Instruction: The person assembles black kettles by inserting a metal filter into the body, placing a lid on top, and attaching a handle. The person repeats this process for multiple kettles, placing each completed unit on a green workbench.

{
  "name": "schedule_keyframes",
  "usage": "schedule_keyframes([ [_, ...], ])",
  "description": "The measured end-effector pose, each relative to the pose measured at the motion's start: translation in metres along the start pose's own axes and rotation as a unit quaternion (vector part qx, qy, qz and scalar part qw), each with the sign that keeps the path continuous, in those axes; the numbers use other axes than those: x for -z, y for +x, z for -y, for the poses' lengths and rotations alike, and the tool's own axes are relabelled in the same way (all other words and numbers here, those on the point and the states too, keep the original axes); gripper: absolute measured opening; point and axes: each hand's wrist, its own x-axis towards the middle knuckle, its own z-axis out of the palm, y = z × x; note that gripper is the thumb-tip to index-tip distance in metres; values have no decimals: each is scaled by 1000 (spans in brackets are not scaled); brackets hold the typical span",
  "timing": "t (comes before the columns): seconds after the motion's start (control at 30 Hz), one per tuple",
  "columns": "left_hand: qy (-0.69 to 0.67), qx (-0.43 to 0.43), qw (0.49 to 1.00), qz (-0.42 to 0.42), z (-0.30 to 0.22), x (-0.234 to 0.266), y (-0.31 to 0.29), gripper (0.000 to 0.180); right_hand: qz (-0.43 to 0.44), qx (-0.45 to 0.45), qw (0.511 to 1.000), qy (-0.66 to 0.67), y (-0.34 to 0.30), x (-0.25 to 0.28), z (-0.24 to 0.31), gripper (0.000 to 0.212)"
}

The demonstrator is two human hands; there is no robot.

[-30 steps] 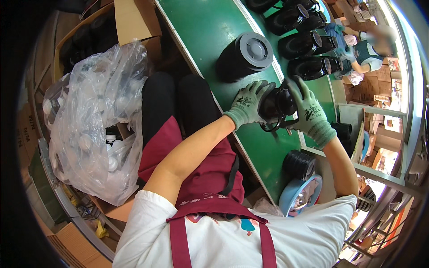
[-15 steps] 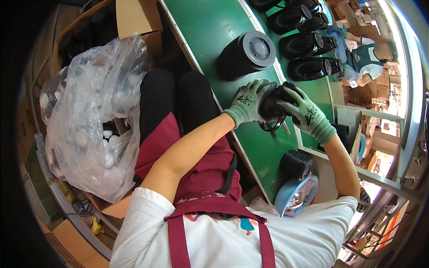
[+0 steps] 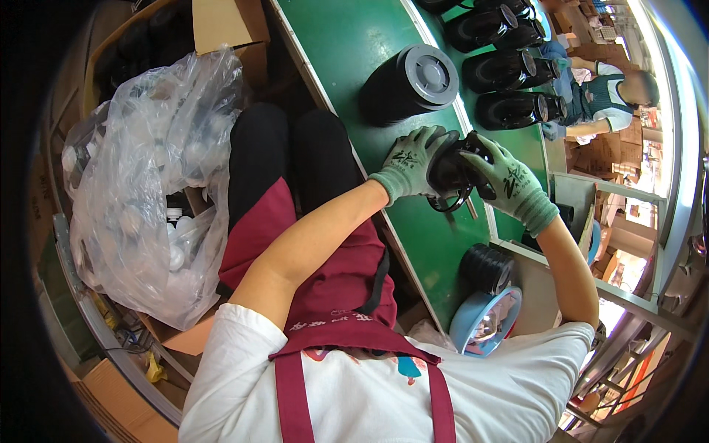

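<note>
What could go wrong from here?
The black jug might slip if the left hand or right hand loosens; its glossy surface may offer little grip. Moving the left hand farther up the bench could bump the grey-topped cylinder just beyond it.

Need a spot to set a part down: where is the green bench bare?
On the green bench: the stretch beyond the black cylinder, and the patch between the held vessel and the disc stack. Crowded: upper right, with glossy black vessels, and around the left hand and right hand.
</note>
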Motion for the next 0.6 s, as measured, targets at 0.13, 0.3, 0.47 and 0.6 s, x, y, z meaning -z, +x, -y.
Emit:
schedule_keyframes([
  [0.13,-7,6,1000,20,1,4,1,127,106,-265,956,60,5,16,10,107],
  [0.3,6,10,1000,14,1,3,1,127,24,-190,981,-13,-5,31,12,119],
  [0.47,2,-2,1000,8,1,-1,1,127,85,-300,937,159,6,1,20,117],
  [0.6,-9,-4,1000,2,2,-1,0,128,-24,-98,991,87,-5,-5,7,116],
])
